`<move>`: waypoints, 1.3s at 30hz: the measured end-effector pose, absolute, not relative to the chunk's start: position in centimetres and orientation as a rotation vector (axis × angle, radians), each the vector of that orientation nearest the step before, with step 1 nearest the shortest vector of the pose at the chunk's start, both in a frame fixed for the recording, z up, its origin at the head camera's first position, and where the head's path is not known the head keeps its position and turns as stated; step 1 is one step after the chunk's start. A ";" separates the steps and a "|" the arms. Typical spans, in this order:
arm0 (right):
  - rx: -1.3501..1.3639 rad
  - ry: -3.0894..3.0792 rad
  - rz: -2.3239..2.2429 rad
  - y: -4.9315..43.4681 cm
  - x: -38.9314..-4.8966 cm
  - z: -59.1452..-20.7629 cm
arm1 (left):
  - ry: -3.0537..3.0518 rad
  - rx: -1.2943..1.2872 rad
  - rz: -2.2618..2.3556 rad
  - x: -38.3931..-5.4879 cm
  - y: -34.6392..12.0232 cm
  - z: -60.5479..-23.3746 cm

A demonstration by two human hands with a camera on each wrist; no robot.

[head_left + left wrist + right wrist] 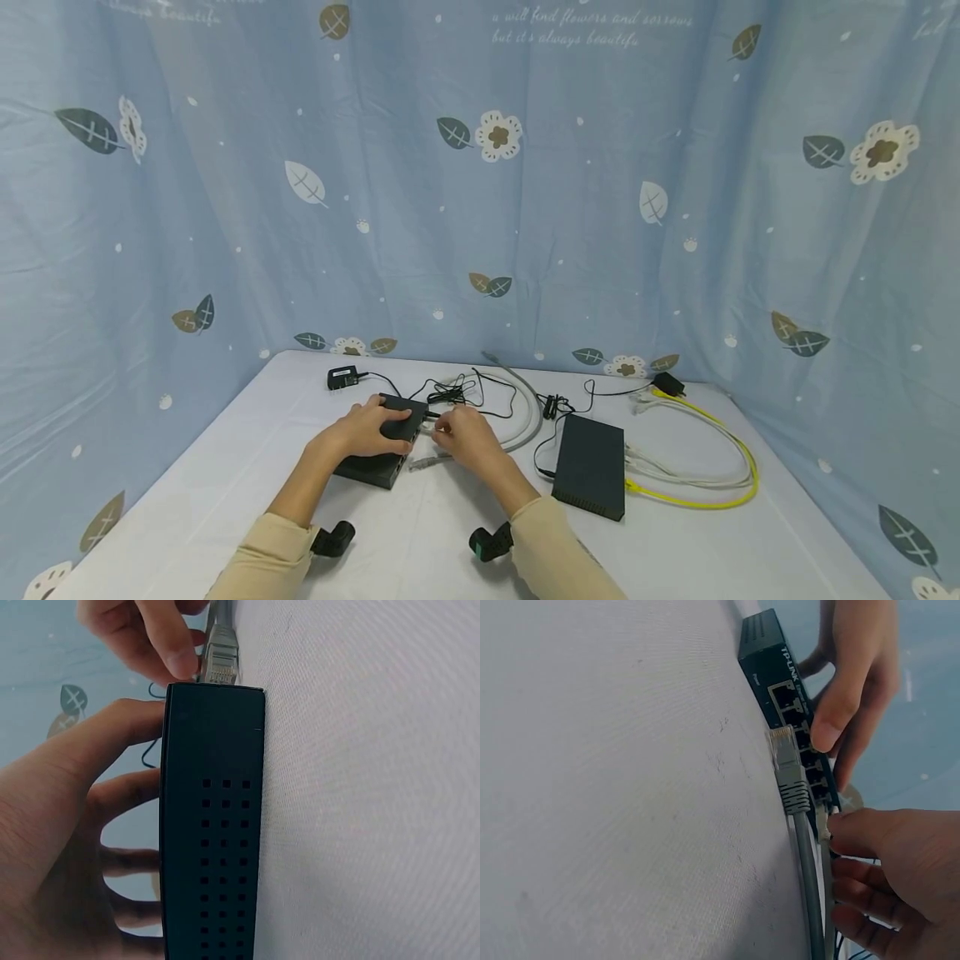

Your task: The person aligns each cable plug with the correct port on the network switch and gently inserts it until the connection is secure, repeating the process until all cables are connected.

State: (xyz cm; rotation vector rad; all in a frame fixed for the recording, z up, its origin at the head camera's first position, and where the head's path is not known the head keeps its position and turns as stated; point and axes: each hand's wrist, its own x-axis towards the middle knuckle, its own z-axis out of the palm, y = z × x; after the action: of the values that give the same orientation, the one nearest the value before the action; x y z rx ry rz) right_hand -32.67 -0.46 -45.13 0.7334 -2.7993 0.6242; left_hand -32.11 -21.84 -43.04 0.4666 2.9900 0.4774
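Observation:
Flat on the table lies a black TP-LINK network switch [372, 470], its row of ports facing right. My left hand [367, 431] rests on its top with the fingers spread, and the thumb presses the upper edge of the port side. At the far end of that row, my right hand [892, 862] pinches a grey Ethernet cable plug [823, 825] between thumb and fingers, right at a port. The plug's tip is hidden. A second grey Ethernet plug [786, 750] lies loose in front of the ports, seen also in the left wrist view.
Grey cable loops [534, 417] and a bundled black cord [450, 393] lie behind my right hand. A power adapter [342, 377] sits at the back left, another [667, 384] at the back right. Rightward stands a second black switch [590, 462] with a yellow cable [742, 454] and white cables.

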 end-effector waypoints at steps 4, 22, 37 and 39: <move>0.750 -2.781 0.644 -0.3 -32.4 -45.1 | 2.991 0.463 0.481 -32.1 -21.8 -43.0; 0.823 -2.783 0.829 0.4 -31.2 -44.8 | 2.983 0.451 0.455 -32.6 -22.0 -43.1; 0.865 -2.840 0.855 0.9 -31.1 -45.2 | 2.980 0.469 0.468 -32.4 -22.0 -43.0; 0.866 -2.844 0.855 1.0 -31.1 -45.2 | 2.979 0.467 0.471 -32.5 -22.1 -43.0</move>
State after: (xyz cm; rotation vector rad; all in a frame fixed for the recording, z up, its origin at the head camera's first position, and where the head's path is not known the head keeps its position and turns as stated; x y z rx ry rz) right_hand -31.09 0.97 -45.17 0.8660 -2.8436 0.8554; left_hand -32.49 -22.08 -43.04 0.4666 2.9788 0.4715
